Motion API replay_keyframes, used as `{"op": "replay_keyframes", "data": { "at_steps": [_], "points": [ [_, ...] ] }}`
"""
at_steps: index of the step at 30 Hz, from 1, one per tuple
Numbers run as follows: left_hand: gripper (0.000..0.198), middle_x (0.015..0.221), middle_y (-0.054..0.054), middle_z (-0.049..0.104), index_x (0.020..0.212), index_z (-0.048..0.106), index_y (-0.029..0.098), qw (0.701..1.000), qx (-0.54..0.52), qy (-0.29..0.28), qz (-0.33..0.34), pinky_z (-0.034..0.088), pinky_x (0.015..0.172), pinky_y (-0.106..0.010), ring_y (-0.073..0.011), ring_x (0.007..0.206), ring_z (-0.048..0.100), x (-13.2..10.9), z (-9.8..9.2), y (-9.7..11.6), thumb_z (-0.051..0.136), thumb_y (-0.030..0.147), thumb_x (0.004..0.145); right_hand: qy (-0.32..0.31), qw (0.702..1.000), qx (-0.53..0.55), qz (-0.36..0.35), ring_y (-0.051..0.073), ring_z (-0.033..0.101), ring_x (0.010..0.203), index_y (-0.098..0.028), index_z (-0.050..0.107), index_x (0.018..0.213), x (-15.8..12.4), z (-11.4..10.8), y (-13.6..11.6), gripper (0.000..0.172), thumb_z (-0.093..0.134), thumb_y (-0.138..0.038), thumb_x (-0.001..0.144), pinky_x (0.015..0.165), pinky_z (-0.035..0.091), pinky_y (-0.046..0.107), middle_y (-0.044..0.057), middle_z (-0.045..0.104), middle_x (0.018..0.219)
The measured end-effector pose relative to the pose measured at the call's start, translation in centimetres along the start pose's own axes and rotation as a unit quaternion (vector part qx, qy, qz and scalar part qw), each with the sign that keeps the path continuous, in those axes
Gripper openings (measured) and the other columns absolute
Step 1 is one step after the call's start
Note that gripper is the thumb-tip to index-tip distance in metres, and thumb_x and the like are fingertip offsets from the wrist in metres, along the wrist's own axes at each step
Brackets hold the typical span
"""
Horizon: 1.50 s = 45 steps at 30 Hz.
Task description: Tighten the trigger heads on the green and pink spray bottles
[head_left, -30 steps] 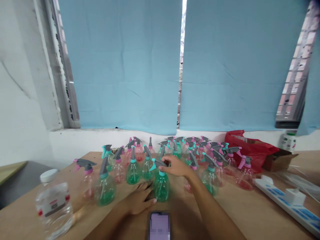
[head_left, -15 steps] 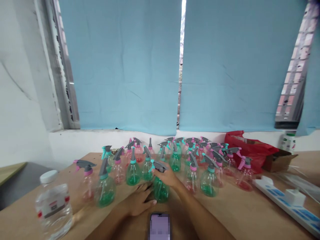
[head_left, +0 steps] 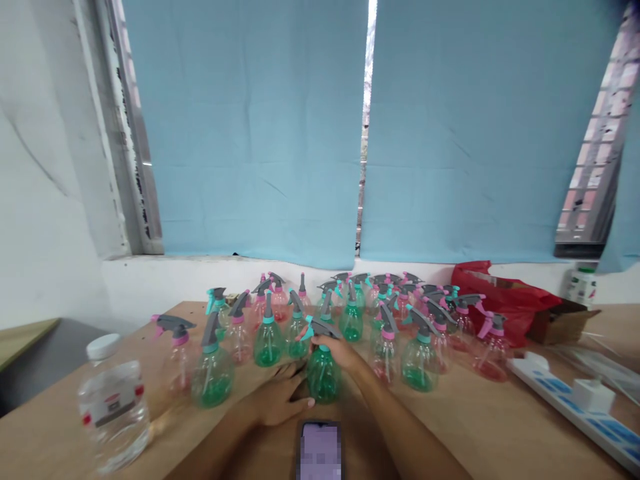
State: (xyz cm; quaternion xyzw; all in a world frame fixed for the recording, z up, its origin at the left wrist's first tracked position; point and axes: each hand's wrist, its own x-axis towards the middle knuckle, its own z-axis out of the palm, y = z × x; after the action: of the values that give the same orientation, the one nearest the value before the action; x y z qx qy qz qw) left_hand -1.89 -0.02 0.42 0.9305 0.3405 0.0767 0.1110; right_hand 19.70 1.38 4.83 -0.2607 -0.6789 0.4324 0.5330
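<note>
A green spray bottle [head_left: 323,377] with a grey and turquoise trigger head stands upright on the table in the middle front. My right hand [head_left: 340,352] is closed around its neck, just under the head. To its left my left hand [head_left: 280,398] lies flat on the table with fingers spread, the thumb close to the bottle's base; I cannot tell whether it touches. Another green spray bottle [head_left: 267,343] stands beyond my left hand. On the right are a pink-collared spray bottle [head_left: 386,357] and a green one [head_left: 420,367]. A phone [head_left: 320,450] lies in front of my hands.
Several more green and pink spray bottles stand towards the wall. A clear water bottle [head_left: 114,407] is at the left front. To the right are a white power strip [head_left: 555,393], a red plastic bag [head_left: 493,300] and a cardboard box [head_left: 563,325].
My right hand has slid from the spray bottle's head down to its neck, uncovering more of the grey top. The left hand stays flat in place. The view has shifted slightly.
</note>
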Motion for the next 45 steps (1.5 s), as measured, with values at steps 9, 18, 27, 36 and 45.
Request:
{"op": "replay_keyframes", "data": {
  "at_steps": [9,18,27,36,45],
  "points": [
    [0.078,0.164,-0.016,0.032,0.158,0.038,0.021,1.0,0.012,-0.002,0.005,0.025,0.122,-0.056,-0.0394,0.15,0.029,0.0,-0.1,0.1,0.049,0.068,0.097,0.003,1.0,-0.001,-0.008,0.017,0.061,0.064,-0.025,0.075,0.091,0.2,0.3,-0.2,0.033,0.053,-0.022,0.067,0.071,0.052,0.031,0.0,0.072,0.079],
    [0.08,0.165,-0.014,0.03,0.161,0.032,0.023,1.0,-0.001,-0.003,0.009,0.025,0.121,-0.058,-0.0407,0.15,0.027,-0.1,-0.3,0.4,0.049,0.068,0.097,-0.009,0.999,0.013,0.029,0.019,0.061,0.061,-0.022,0.074,0.084,0.0,-0.1,-0.3,0.03,0.053,-0.03,0.065,0.067,0.05,0.031,0.001,0.066,0.064],
    [0.08,0.166,-0.014,0.028,0.16,0.033,0.023,1.0,0.004,-0.008,0.006,0.024,0.122,-0.056,-0.0398,0.15,0.027,-0.1,-0.3,0.3,0.048,0.069,0.097,-0.021,1.0,0.001,0.017,0.017,0.061,0.065,-0.023,0.075,0.092,-0.4,-0.1,-0.8,0.035,0.053,-0.025,0.065,0.072,0.05,0.03,-0.001,0.068,0.068],
    [0.082,0.167,-0.015,0.023,0.161,0.03,0.02,1.0,0.014,-0.026,-0.006,0.022,0.123,-0.055,-0.0387,0.152,0.023,-0.1,-0.4,0.6,0.049,0.067,0.097,0.017,0.997,0.069,0.023,0.015,0.057,0.055,-0.02,0.073,0.079,-0.2,-0.2,1.1,0.025,0.055,-0.023,0.062,0.065,0.048,0.029,-0.002,0.065,0.061],
    [0.085,0.167,-0.015,0.024,0.161,0.03,0.022,1.0,-0.007,-0.022,-0.007,0.021,0.123,-0.056,-0.0405,0.152,0.023,-0.1,0.0,0.2,0.048,0.072,0.095,0.002,1.0,0.012,-0.013,0.016,0.058,0.06,-0.022,0.076,0.095,-0.5,0.0,-0.8,0.039,0.054,-0.023,0.063,0.066,0.047,0.028,-0.003,0.065,0.062]
  ]
}}
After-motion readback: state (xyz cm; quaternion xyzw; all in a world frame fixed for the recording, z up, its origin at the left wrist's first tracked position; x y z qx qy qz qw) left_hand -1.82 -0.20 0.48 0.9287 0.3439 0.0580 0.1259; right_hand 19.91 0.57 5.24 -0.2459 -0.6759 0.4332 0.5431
